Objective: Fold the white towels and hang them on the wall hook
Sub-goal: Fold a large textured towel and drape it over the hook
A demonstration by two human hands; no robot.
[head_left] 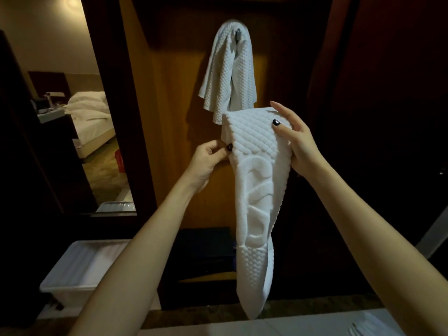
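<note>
hands: left hand (209, 158) and right hand (294, 139) pinch folded towel (255, 190)
risk: hook (238, 34) already holds a towel (226, 71); could knock it off

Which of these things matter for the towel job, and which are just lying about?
Part of the job: held towel, left hand, right hand, hung towel, wall hook.
Just lying about: white bin, bed.

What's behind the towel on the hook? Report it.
The hung towel drapes over the metal hook, whose tip pokes out; behind is the wooden panel. The hook's mount is covered.
</note>
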